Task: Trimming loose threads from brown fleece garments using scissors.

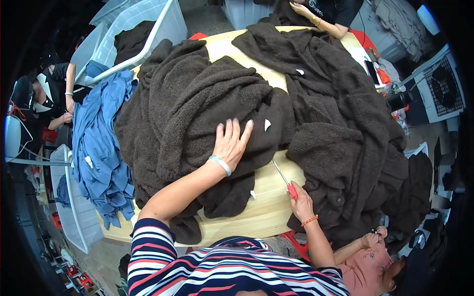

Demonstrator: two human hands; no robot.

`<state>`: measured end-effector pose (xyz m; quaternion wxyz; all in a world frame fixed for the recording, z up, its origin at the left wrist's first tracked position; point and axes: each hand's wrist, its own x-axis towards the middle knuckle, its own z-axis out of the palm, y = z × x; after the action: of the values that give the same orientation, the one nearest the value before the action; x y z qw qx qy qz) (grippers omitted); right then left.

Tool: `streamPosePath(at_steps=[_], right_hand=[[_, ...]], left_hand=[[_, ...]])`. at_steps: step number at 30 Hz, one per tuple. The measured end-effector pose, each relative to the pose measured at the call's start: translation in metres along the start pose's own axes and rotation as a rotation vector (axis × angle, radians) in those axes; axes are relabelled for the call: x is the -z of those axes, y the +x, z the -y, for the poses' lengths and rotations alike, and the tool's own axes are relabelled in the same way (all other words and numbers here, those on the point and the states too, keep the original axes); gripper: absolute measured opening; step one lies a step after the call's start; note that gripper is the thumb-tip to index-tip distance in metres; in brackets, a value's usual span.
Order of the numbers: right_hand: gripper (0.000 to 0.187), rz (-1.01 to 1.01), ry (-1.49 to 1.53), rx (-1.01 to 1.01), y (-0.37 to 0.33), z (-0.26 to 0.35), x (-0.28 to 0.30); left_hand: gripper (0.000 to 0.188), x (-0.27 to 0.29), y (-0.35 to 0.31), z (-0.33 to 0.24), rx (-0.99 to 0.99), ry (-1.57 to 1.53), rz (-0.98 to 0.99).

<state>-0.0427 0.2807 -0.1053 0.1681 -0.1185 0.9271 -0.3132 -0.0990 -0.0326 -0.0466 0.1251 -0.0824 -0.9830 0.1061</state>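
My left hand [231, 144] lies on a big heap of dark brown fleece fabric [197, 106], palm down with its fingers spread. In my right hand [301, 204] is a red-handled tool [292, 191] with a slim metal blade. Its tip points away from me and touches or nearly touches the near edge of the heap; whether it is a pair of scissors I cannot tell. Beyond my left fingertips a small white label [267, 125] shows on the fleece. Another white label [253, 195] hangs at the heap's near edge.
A second dark brown fleece pile [340, 133] covers the right of the pale wooden table [261, 222]. Blue garments [101, 143] hang over the left edge. Clear plastic bins [81, 217] flank the table. Co-workers are at the left [59, 93], far side [328, 19] and lower right [368, 266].
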Motion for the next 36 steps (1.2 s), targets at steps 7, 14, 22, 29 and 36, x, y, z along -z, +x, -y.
streamPosePath(at_steps=[7,14,22,29,36], right_hand=[[0.039,0.019,0.007,-0.088,-0.009,-0.004,0.019],[0.04,-0.09,0.03,0.003,0.022,0.022,0.052],[0.042,-0.058,0.07,0.249,0.046,0.083,0.047],[0.081,-0.003,0.232,0.415,0.111,0.166,-0.007],[0.048,-0.071,-0.087,0.537,0.206,0.212,0.001]], left_hand=[[0.019,0.01,0.024,0.015,0.312,-1.741,0.224],[0.025,0.072,-0.045,0.249,0.919,-2.175,-0.403],[0.056,0.091,-0.123,0.149,0.491,-0.597,-0.41],[0.073,0.065,-0.149,0.141,0.327,-0.241,0.01],[0.053,0.093,-0.15,0.211,0.355,-0.235,-0.503]])
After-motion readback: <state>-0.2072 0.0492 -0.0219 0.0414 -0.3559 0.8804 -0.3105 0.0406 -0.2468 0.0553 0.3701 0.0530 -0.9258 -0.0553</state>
